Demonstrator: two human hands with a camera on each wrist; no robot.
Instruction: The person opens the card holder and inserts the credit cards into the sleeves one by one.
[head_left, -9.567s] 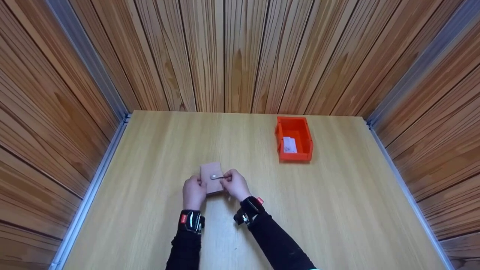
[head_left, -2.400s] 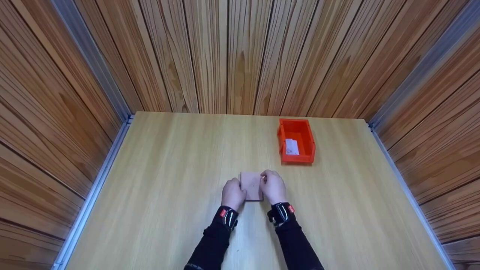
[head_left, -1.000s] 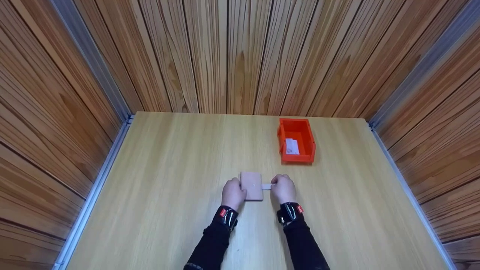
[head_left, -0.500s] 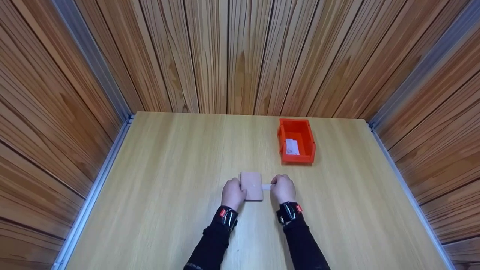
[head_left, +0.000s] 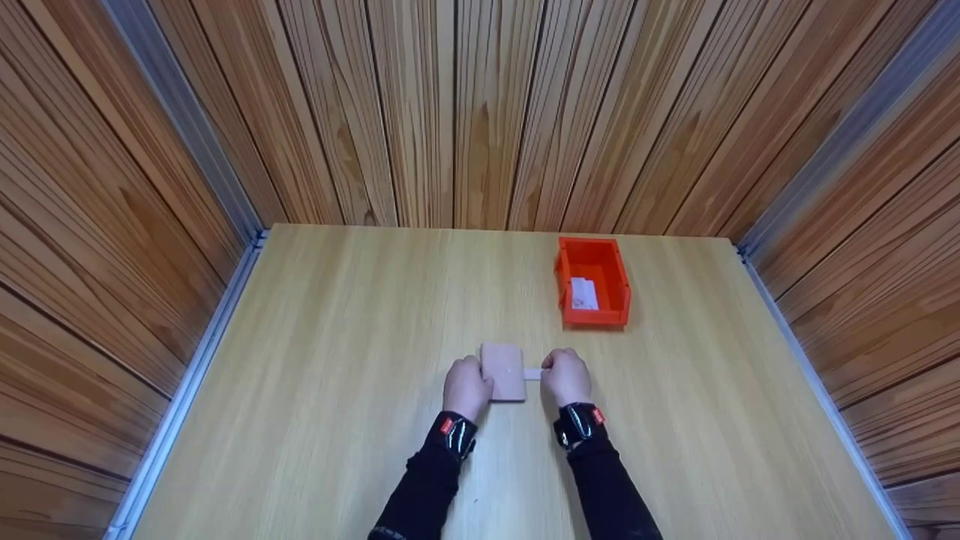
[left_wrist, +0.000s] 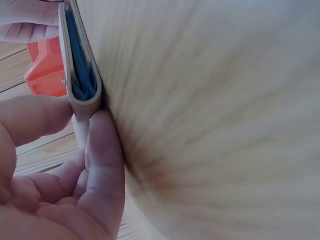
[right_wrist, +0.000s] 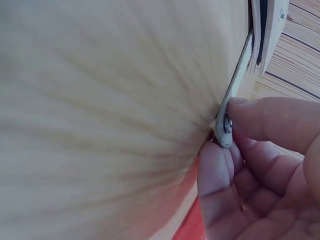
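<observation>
1. Wallet: pale pink, flat on the table, near the front edge at centre; between both hands. The left wrist view shows its folded edge with blue lining inside.
2. Strap: pale tab with a metal snap, running from the wallet toward 3 o'clock.
3. Left hand: at the wallet's 9 o'clock side; thumb and fingers curled and clamped on the wallet's edge.
4. Right hand: at the wallet's 3 o'clock; thumb and forefinger together, pinching the strap's end.
5. Bin: orange, open-topped, at 1 o'clock from the wallet, well apart.
6. Paper: white slip, lying inside the bin.
7. Walls: wood panelling on three sides.
</observation>
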